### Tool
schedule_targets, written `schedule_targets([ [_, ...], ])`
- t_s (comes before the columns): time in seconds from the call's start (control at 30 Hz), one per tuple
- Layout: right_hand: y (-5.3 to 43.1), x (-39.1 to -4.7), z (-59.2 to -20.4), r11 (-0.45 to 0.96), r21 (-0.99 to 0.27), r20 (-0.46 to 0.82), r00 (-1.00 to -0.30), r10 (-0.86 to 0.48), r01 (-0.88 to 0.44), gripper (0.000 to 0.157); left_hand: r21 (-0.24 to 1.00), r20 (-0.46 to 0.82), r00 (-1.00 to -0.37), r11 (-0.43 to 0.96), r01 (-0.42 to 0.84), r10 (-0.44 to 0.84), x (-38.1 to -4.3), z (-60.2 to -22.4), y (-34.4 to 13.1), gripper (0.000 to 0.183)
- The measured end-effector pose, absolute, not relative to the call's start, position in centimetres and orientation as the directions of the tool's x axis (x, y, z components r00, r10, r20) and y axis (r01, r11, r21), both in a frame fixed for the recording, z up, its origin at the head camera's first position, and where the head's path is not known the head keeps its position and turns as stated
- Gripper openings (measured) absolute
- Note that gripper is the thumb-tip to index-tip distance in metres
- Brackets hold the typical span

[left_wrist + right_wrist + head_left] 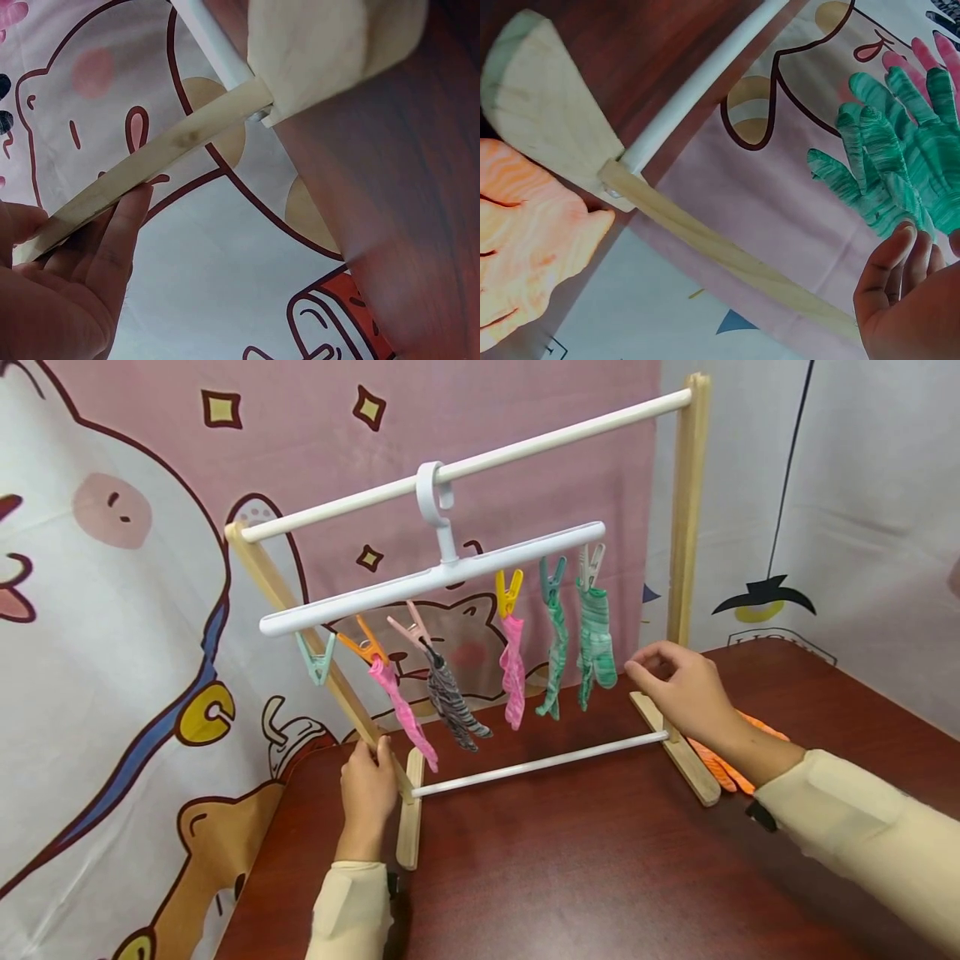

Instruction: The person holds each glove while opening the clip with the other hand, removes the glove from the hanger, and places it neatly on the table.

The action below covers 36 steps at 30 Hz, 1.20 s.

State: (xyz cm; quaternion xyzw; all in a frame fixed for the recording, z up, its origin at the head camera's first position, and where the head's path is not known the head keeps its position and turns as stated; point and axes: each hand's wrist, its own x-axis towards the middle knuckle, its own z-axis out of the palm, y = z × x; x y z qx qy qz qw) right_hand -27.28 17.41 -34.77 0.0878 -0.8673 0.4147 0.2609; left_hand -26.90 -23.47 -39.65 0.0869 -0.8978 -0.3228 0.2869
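Note:
My left hand [369,785] grips the left wooden post [180,139] of a drying rack, low down near its foot. My right hand [686,689] is raised beside a green glove [596,635], its fingers loosely bent and its fingertips close to the glove's edge. In the right wrist view the fingers [881,274] overlap the green glove. That glove hangs from a white clothespin [591,567] on the right end of a white hanger [360,597]. Farther left hang another green glove [557,652], a pink glove [513,672], a grey striped glove [450,697] and another pink glove [401,710].
The hanger's hook [429,497] hangs over the rack's top bar [562,437]. An unused mint clothespin [317,658] is at the hanger's left end. An orange glove [525,240] lies on the brown table [555,860] by the right foot [693,768]. A lower bar [540,764] joins the feet.

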Motion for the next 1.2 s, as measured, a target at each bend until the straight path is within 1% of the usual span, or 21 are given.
schedule_targets([
  [0.33, 16.6, -28.9, -33.8, 0.636, -0.668, 0.545, -0.836, 0.064, -0.386, 0.024, 0.633, 0.454, -0.82, 0.774, 0.022, -0.349, -27.0, -39.7, -23.6, 0.042],
  [0.63, 15.6, -29.8, -33.4, 0.622, -0.692, 0.498, -0.866, 0.042, -0.368, 0.035, 0.638, 0.454, -0.819, 0.769, 0.024, -0.351, -26.8, -39.7, -23.5, 0.041],
  [0.73, 15.5, -30.0, -33.6, 0.627, -0.686, 0.503, -0.864, 0.039, -0.371, 0.034, 0.632, 0.461, -0.816, 0.774, 0.026, -0.349, -26.9, -39.7, -23.4, 0.04],
  [0.9, 15.5, -29.9, -33.9, 0.63, -0.668, 0.545, -0.836, 0.053, -0.396, 0.023, 0.616, 0.483, -0.808, 0.787, 0.039, -0.338, -27.0, -39.8, -23.4, 0.037],
  [1.0, 15.5, -29.7, -34.0, 0.625, -0.67, 0.551, -0.833, 0.057, -0.4, 0.019, 0.617, 0.484, -0.807, 0.786, 0.041, -0.338, -27.1, -39.8, -23.4, 0.037],
  [1.1, 15.5, -29.5, -34.0, 0.622, -0.677, 0.545, -0.836, 0.064, -0.393, 0.02, 0.62, 0.477, -0.81, 0.784, 0.036, -0.341, -27.1, -39.8, -23.4, 0.039],
  [1.2, 15.4, -29.6, -34.0, 0.616, -0.687, 0.536, -0.841, 0.071, -0.386, 0.024, 0.624, 0.471, -0.812, 0.781, 0.031, -0.344, -27.0, -40.0, -23.5, 0.04],
])
